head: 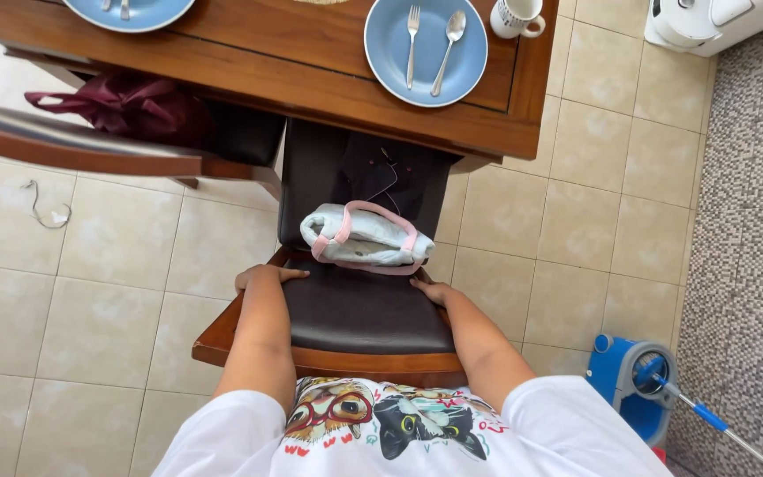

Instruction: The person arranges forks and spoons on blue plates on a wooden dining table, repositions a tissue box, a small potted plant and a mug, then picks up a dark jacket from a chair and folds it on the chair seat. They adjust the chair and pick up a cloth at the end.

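A wooden chair (222, 334) with a dark brown padded seat stands in front of me, pushed partly under a wooden table (311, 84). My left hand (265, 276) grips the seat's left edge. On the right edge, my right hand (430, 290) curls its fingers over the frame. A pale green cloth bag (359, 237) with pink straps lies on the seat between my hands and the table, touching neither hand. Behind it a dark item (386, 172) rests at the back of the seat.
On the table are a blue plate (465, 66) holding a fork and spoon, a white mug (516, 16), and another blue plate (130, 13). A second chair (72, 146) at left carries a maroon bag (125, 104). A blue mop bucket (633, 380) stands at lower right.
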